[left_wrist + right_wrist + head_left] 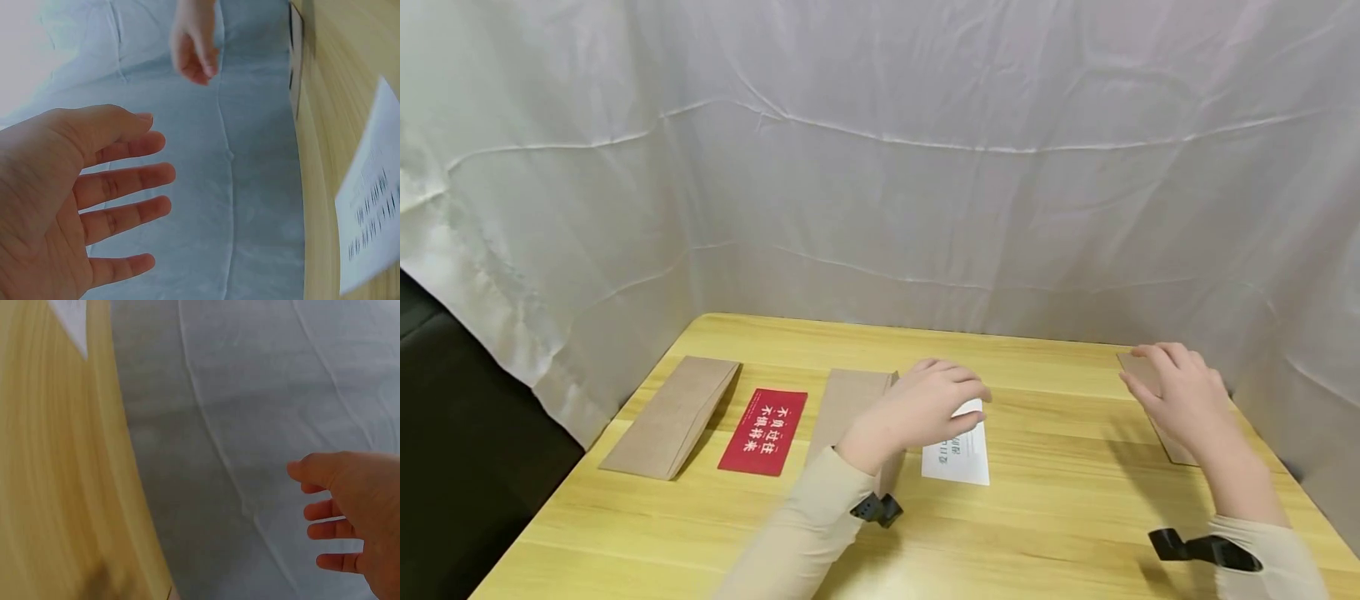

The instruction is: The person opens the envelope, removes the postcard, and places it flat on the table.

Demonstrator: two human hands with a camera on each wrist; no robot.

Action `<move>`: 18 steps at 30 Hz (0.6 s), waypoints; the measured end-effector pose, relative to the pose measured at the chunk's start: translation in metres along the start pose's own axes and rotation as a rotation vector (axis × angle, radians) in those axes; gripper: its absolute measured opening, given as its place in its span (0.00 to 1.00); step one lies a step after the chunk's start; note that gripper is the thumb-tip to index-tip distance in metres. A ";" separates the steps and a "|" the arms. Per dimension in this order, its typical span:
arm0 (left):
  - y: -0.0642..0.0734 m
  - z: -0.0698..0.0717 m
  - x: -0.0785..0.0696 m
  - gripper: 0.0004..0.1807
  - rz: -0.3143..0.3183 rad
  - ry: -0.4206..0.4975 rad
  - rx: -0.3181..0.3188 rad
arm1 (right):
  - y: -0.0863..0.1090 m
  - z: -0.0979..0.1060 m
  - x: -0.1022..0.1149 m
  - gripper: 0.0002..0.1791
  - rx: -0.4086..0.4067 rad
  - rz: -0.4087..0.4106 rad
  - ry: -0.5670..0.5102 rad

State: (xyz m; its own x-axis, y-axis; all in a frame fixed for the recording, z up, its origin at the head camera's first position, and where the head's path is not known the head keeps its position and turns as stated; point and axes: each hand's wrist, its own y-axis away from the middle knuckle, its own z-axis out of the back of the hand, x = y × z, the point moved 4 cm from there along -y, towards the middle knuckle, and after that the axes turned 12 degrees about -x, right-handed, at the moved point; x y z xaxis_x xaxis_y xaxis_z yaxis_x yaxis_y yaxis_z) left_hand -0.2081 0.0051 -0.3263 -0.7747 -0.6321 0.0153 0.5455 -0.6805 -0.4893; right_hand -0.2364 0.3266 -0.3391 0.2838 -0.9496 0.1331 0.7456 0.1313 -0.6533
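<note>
My left hand (921, 408) hovers above the table with its fingers spread and relaxed, holding nothing. It overlaps the white printed card (958, 458) and the middle brown paper envelope (850, 400) in the head view. In the left wrist view the white card (372, 200) lies beside the hand, on the wood. My right hand (1183, 396) is raised over a flat brown piece (1172, 446) at the table's right side, partly hiding it. Its fingers are loosely bent with nothing between them, as the right wrist view of the hand (350, 512) also shows.
Left of the middle envelope lies a red card (763, 432) with white characters. Another brown paper envelope (670, 417) lies at the table's left side. The yellow wood table (1045, 517) meets a pale hanging cloth (880, 208) at the back and sides.
</note>
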 end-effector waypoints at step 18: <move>-0.084 -0.083 -0.036 0.15 0.176 0.247 -0.014 | 0.036 -0.020 -0.100 0.42 0.355 -0.236 -0.002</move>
State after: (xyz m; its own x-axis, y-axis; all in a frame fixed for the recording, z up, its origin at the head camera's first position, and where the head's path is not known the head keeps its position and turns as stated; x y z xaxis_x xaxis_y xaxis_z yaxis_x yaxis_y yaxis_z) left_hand -0.2527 0.1153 -0.3583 -0.7237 -0.6297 -0.2822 0.6753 -0.5623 -0.4773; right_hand -0.2498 0.4205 -0.3914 0.0811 -0.9650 0.2496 0.9516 0.0005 -0.3074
